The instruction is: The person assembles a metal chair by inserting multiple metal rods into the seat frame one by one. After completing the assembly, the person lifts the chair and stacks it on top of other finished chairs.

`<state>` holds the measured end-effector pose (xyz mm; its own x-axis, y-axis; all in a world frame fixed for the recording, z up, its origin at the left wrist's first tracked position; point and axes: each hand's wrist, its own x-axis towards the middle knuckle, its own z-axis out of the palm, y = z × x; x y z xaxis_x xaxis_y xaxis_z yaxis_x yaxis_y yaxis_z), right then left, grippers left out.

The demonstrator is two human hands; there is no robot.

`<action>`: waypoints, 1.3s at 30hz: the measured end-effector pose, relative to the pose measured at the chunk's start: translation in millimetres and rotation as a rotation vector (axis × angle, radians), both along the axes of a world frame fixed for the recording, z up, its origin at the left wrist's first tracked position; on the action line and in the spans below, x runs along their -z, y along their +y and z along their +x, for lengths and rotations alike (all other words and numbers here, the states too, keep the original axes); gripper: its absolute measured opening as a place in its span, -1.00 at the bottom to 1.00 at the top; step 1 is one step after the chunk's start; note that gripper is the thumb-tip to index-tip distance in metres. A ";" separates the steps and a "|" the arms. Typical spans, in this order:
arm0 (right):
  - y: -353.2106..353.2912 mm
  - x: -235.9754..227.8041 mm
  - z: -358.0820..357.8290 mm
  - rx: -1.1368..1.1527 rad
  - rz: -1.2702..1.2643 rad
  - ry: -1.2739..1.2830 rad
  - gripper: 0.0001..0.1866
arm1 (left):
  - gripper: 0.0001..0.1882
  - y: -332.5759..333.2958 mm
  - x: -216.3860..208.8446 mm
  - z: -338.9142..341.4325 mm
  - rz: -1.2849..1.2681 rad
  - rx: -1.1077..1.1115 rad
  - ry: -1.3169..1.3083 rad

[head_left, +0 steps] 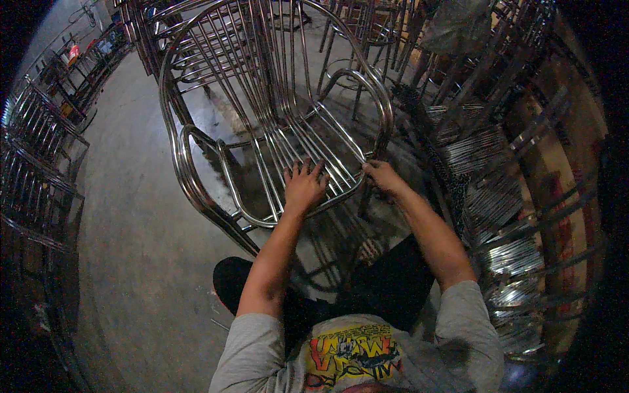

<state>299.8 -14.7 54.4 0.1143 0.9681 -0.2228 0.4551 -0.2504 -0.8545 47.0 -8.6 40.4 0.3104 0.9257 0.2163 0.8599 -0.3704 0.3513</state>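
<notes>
A shiny metal tube armchair [226, 190] stands right in front of me, with rods running down its back and along its seat. Across the seat rods [272, 173], near the front edge, my left hand [306, 188] lies with its fingers spread. My right hand [385, 178] is closed at the front right corner of the seat frame, thumb on top. Its other fingers are mostly hidden below, so anything small inside it does not show. Both hands touch the chair.
More metal chair frames [42, 157] line the left side. Stacked bright metal rod seats and frames [504, 262] stand close on my right. Behind the armchair are round-legged metal stools [367, 33] and other frames. Grey concrete floor [131, 249] stretches along the left.
</notes>
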 end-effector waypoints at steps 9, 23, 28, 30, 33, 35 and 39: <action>4.0 -0.5 -10.0 0.013 0.058 -0.039 -0.53 | -0.45 0.8 1.6 0.1 0.002 0.001 0.019; 41.5 -25.9 -75.9 -0.075 -0.065 -0.638 -0.57 | -0.39 4.8 7.6 -0.5 -0.023 0.015 0.073; 36.8 -45.4 -83.9 -0.062 -0.077 -0.833 -0.65 | -0.42 4.6 13.9 -1.6 0.094 0.022 0.024; 37.7 -47.1 -77.6 -0.053 -0.058 -0.857 -0.67 | -0.44 4.1 15.8 -1.2 0.111 0.009 0.038; 42.7 -46.6 -69.8 -0.147 -0.067 -0.856 -0.67 | -0.45 3.6 16.5 0.4 0.125 0.001 0.011; 38.9 -46.7 -67.1 -0.135 -0.060 -0.796 -0.63 | -0.41 3.8 14.3 1.0 0.082 0.014 0.039; -10.5 -51.1 -55.0 -0.079 0.086 -0.638 -0.57 | -0.30 4.7 -0.6 -0.7 0.017 -0.069 -0.171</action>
